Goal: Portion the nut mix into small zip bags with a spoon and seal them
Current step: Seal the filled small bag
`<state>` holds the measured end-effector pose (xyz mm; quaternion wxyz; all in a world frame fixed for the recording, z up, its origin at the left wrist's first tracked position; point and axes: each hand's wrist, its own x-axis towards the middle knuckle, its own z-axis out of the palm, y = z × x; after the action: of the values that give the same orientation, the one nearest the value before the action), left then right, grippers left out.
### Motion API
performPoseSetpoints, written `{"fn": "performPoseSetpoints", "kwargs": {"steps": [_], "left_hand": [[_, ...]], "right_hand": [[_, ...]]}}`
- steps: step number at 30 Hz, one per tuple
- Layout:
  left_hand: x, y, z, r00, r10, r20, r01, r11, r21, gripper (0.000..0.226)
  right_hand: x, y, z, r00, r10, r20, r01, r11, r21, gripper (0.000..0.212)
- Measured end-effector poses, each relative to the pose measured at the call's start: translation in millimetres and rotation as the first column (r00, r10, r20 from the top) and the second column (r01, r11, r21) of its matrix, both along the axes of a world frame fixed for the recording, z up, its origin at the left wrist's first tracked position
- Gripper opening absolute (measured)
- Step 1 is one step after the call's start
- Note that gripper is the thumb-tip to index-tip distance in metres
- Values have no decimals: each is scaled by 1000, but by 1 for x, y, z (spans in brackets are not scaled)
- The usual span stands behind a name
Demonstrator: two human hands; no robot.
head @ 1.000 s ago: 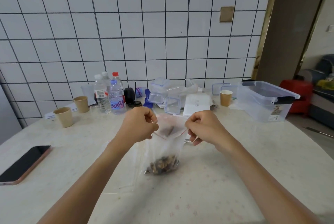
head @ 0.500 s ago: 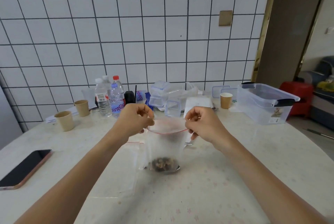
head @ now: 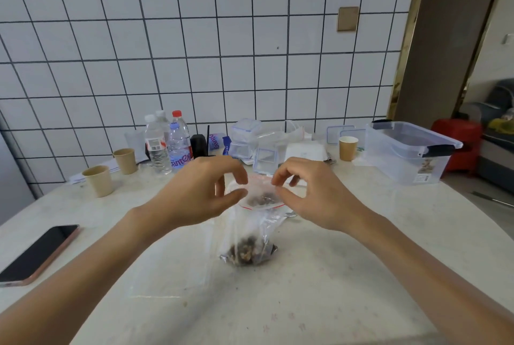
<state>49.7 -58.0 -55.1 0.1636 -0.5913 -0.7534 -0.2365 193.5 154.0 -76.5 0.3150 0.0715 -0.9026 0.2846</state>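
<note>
A small clear zip bag [head: 251,226] with a red zip line stands upright at the table's middle. Dark nut mix [head: 247,254] fills its bottom. The bag's mouth is spread open between my hands. My left hand [head: 194,191] has thumb and forefinger curled at the left rim, and my right hand [head: 311,197] pinches the right rim between thumb and forefinger. An empty clear bag [head: 169,269] lies flat on the table just left of it. A bit of metal, perhaps the spoon [head: 291,215], shows behind the bag under my right hand.
A phone [head: 36,255] lies at the left edge. Paper cups [head: 98,180] and water bottles [head: 167,147] stand at the back left. Small clear containers [head: 250,144], another cup [head: 347,148] and a large clear storage box [head: 409,152] line the back right.
My hands have moved closer together and their fingers have uncurled at the rim. The bag's mouth has gone from pulled flat to rounded open, and the view has tilted up.
</note>
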Motion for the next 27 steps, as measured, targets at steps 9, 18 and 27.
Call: {"fn": "performPoseSetpoints", "kwargs": {"steps": [9, 18, 27], "left_hand": [[-23, 14, -24, 893, -5, -451, -200, 891, -407, 36], [-43, 16, 17, 945, -3, -328, -126, 919, -374, 33], [-39, 19, 29, 964, -54, -261, -37, 943, -332, 30]], "right_hand": [[-13, -5, -14, 910, -235, 340, -19, 798, 602, 45], [-23, 4, 21, 956, -191, 224, 13, 787, 617, 19], [-20, 9, 40, 947, -177, 266, -21, 797, 604, 41]]}}
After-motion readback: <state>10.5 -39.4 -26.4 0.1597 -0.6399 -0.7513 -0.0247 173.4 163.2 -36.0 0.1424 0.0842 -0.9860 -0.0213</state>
